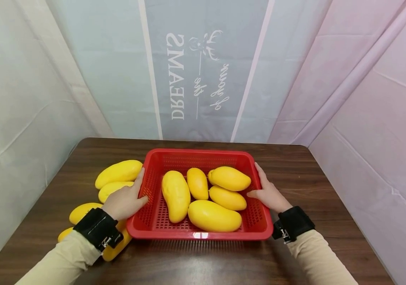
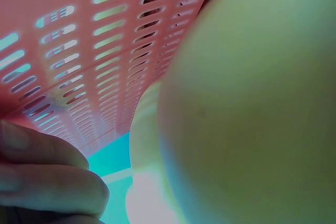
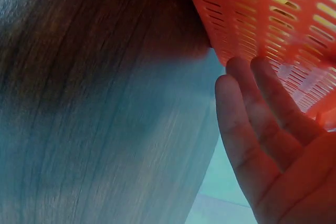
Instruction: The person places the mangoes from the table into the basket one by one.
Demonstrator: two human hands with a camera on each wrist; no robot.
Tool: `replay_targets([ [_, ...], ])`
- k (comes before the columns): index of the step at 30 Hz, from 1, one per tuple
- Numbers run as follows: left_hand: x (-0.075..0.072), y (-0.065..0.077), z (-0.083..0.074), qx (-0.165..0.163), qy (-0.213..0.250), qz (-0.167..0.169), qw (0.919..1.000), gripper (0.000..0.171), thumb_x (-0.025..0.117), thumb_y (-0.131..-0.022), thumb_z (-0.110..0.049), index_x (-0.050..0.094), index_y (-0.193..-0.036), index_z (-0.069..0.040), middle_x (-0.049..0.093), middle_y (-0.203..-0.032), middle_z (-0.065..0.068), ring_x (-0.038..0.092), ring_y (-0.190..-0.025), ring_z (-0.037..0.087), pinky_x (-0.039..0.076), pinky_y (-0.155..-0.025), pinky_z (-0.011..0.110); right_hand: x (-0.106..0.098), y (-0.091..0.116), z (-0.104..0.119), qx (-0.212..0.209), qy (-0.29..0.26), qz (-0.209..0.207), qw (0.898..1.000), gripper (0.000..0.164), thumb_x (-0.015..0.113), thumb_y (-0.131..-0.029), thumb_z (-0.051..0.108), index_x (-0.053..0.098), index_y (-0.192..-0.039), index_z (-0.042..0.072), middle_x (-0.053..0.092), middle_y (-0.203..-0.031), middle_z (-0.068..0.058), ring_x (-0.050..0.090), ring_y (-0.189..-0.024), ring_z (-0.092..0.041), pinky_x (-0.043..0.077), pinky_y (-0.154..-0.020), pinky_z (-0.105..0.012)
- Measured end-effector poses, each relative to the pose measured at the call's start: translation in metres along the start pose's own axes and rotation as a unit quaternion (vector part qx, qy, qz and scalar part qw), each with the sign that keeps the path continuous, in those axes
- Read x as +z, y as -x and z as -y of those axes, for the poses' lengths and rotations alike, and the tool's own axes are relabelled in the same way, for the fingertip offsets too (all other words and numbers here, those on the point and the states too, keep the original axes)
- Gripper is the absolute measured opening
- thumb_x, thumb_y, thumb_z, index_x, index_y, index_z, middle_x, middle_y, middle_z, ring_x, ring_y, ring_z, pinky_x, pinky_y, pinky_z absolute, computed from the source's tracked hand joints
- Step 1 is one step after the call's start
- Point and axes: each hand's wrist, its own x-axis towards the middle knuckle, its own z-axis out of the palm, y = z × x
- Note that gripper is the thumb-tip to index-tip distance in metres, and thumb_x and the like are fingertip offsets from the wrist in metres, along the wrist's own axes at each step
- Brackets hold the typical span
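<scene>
L/R hands (image 1: pixel 126 200) (image 1: pixel 271 194) grip red bskt (image 1: pixel 200 235) at sides, 5 yel. fruits (image 1: pixel 214 216) inside.

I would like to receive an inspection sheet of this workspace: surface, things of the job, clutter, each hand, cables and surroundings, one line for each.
Surface: dark wood-grain table.
Job's things: red basket with five yellow fruits; loose fruits on its left, some partly hidden.
Clutter: nothing seen.
Left hand: grips the basket's left side, thumb inside.
Right hand: grips the right side, thumb inside.
Cables: nothing seen.
Surroundings: fabric walls; lettering on the back one.
</scene>
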Motion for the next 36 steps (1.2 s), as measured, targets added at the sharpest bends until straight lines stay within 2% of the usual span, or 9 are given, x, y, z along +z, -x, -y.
replay_targets([
  [6, 0.001, -0.001, 0.001, -0.011, 0.004, -0.003, 0.9999, 0.092, 0.06, -0.095, -0.029, -0.005, -0.16, -0.016, 0.063, -0.076, 0.004, 0.063, -0.058, 0.014, 0.052, -0.059, 0.027, -0.001, -0.004, 0.0, -0.007, -0.013, 0.012, 1.0, 0.099, 0.058, -0.09, 0.005, -0.01, -0.159, 0.028, 0.036, -0.147, -0.032, 0.071, -0.101, -0.036, 0.059, -0.079, -0.049],
  [11, 0.004, 0.0, 0.0, -0.008, -0.026, -0.023, 0.9994, 0.09, 0.061, -0.094, -0.032, 0.001, -0.16, -0.014, 0.061, -0.072, 0.004, 0.06, -0.054, 0.014, 0.049, -0.055, 0.028, 0.0, -0.002, -0.002, -0.02, -0.033, 0.006, 0.999, 0.099, 0.056, -0.087, 0.001, -0.008, -0.159, 0.026, 0.029, -0.152, -0.03, 0.065, -0.111, -0.042, 0.058, -0.081, -0.05],
  [14, 0.003, 0.004, -0.001, 0.007, -0.053, -0.054, 0.9971, 0.086, 0.061, -0.094, -0.037, 0.011, -0.16, -0.011, 0.058, -0.067, 0.002, 0.057, -0.05, 0.013, 0.047, -0.052, 0.028, 0.001, -0.002, -0.002, -0.026, -0.04, -0.001, 0.999, 0.099, 0.055, -0.086, -0.001, -0.006, -0.16, 0.025, 0.027, -0.154, -0.027, 0.061, -0.116, -0.045, 0.057, -0.083, -0.051],
  [19, -0.004, 0.01, -0.002, 0.047, -0.081, -0.119, 0.9884, 0.073, 0.059, -0.095, -0.044, 0.037, -0.152, -0.003, 0.056, -0.062, -0.001, 0.052, -0.049, 0.011, 0.044, -0.05, 0.026, 0.002, -0.003, -0.001, -0.026, -0.046, -0.01, 0.999, 0.098, 0.054, -0.086, -0.002, -0.005, -0.16, 0.025, 0.026, -0.155, -0.026, 0.057, -0.121, -0.048, 0.056, -0.086, -0.052],
  [23, -0.018, 0.013, -0.001, 0.055, -0.084, -0.155, 0.9828, 0.059, 0.059, -0.096, -0.043, 0.056, -0.138, -0.001, 0.064, -0.075, 0.003, 0.055, -0.059, 0.014, 0.049, -0.054, 0.029, 0.003, -0.004, -0.001, -0.026, -0.048, -0.01, 0.998, 0.098, 0.053, -0.086, -0.002, -0.005, -0.16, 0.026, 0.026, -0.155, -0.026, 0.056, -0.121, -0.048, 0.056, -0.086, -0.052],
  [26, -0.029, 0.016, 0.003, 0.056, -0.099, -0.178, 0.9774, 0.052, 0.061, -0.096, -0.04, 0.063, -0.129, 0.0, 0.07, -0.1, 0.015, 0.065, -0.077, 0.026, 0.058, -0.066, 0.042, 0.003, -0.003, -0.001, -0.026, -0.049, -0.009, 0.998, 0.098, 0.053, -0.086, -0.002, -0.006, -0.16, 0.026, 0.026, -0.155, -0.026, 0.056, -0.122, -0.048, 0.056, -0.086, -0.052],
  [29, -0.039, 0.02, 0.01, 0.057, -0.115, -0.192, 0.9729, 0.048, 0.062, -0.095, -0.037, 0.064, -0.126, 0.001, 0.065, -0.119, 0.024, 0.064, -0.1, 0.039, 0.056, -0.079, 0.056, 0.003, -0.003, -0.001, -0.027, -0.051, -0.01, 0.998, 0.098, 0.053, -0.086, -0.003, -0.005, -0.16, 0.026, 0.025, -0.155, -0.026, 0.056, -0.122, -0.048, 0.056, -0.087, -0.052],
  [32, -0.044, 0.024, 0.016, 0.057, -0.123, -0.195, 0.9715, 0.046, 0.064, -0.094, -0.034, 0.064, -0.126, -0.001, 0.06, -0.124, 0.027, 0.06, -0.108, 0.044, 0.054, -0.08, 0.06, 0.003, -0.003, -0.001, -0.03, -0.052, -0.012, 0.998, 0.098, 0.053, -0.086, -0.003, -0.005, -0.16, 0.026, 0.025, -0.156, -0.026, 0.055, -0.123, -0.049, 0.056, -0.087, -0.052],
  [36, -0.041, 0.03, 0.022, 0.057, -0.134, -0.186, 0.9716, 0.047, 0.068, -0.091, -0.034, 0.063, -0.124, -0.002, 0.061, -0.122, 0.026, 0.061, -0.106, 0.043, 0.055, -0.077, 0.058, 0.003, -0.004, -0.002, -0.032, -0.058, -0.013, 0.998, 0.098, 0.052, -0.086, -0.003, -0.005, -0.16, 0.026, 0.023, -0.156, -0.026, 0.052, -0.125, -0.05, 0.055, -0.088, -0.053],
])
